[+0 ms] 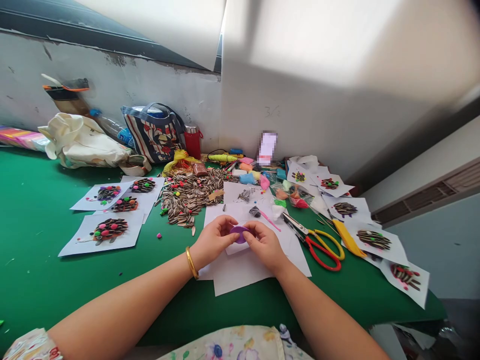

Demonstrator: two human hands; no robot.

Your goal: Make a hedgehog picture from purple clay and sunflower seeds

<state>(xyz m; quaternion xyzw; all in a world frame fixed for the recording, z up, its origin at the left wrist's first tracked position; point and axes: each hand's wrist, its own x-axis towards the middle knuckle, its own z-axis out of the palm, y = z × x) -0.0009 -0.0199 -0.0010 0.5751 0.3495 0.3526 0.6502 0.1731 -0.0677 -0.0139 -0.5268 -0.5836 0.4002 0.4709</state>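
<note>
A flat, rounded piece of purple modelling clay [239,233] is pinched between the thumbs and fingers of both hands. My left hand [217,239] grips its left side, and my right hand [263,246] its right side. Beneath them lie overlapping sheets of white paper [240,280]. Just beyond my fingers are a dark lump [254,212] and a pink stick-like tool [270,220]. A large pile of striped sunflower seeds [187,200] spreads behind my left hand.
Seed-and-clay hedgehog pictures lie left [108,230] and right [375,240]. Right of the paper are red-and-yellow scissors [322,245] and a yellow utility knife [347,235]. Colourful clay packets [296,192], a striped bag [153,132], a cream bag [82,142] and a red bottle [193,142] stand farther back.
</note>
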